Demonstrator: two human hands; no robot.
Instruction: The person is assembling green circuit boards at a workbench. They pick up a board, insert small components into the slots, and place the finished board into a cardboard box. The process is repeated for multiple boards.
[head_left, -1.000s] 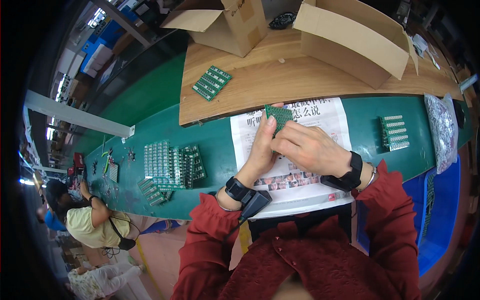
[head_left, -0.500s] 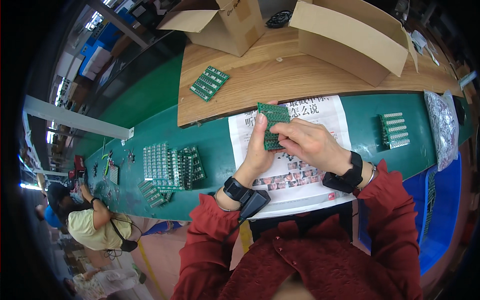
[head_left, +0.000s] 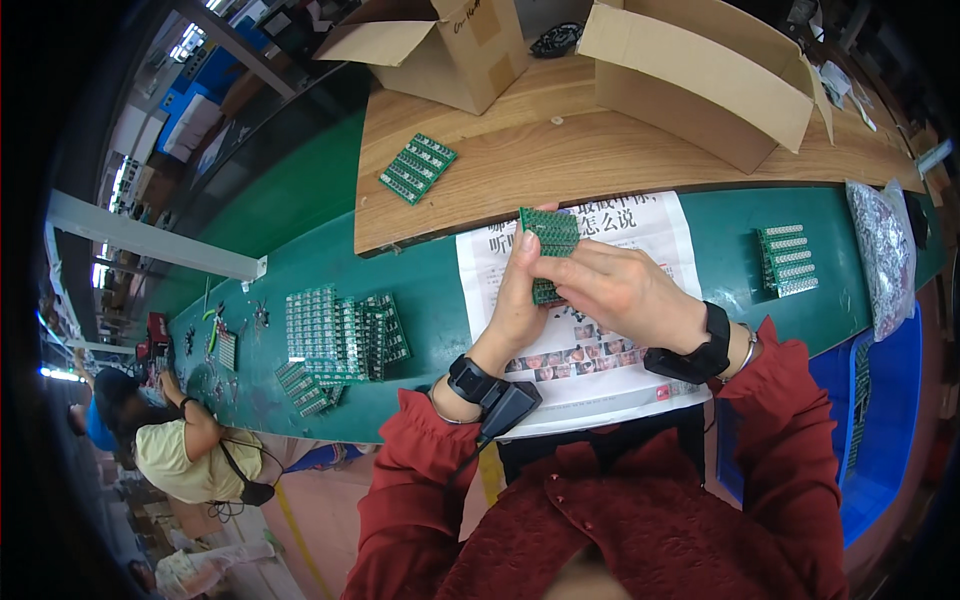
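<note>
A printed newspaper sheet [head_left: 590, 350] lay on the long green workbench [head_left: 420, 300] directly before the person, and above it both hands, left hand [head_left: 515, 300] and right hand [head_left: 620, 290], met around a small green circuit board panel [head_left: 550, 240]. Left of the sheet sat a stack of green circuit boards [head_left: 335, 335]; right of it, another green board panel [head_left: 787, 260]. Behind, on the raised wooden shelf [head_left: 560, 150], lay a further green panel [head_left: 418, 168] and two open cardboard boxes [head_left: 700, 75].

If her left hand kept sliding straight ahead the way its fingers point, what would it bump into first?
The left hand points away from her, up past the green circuit board it holds. Beyond that comes the edge of the raised wooden shelf, probably first, though depth is hard to judge here.
</note>
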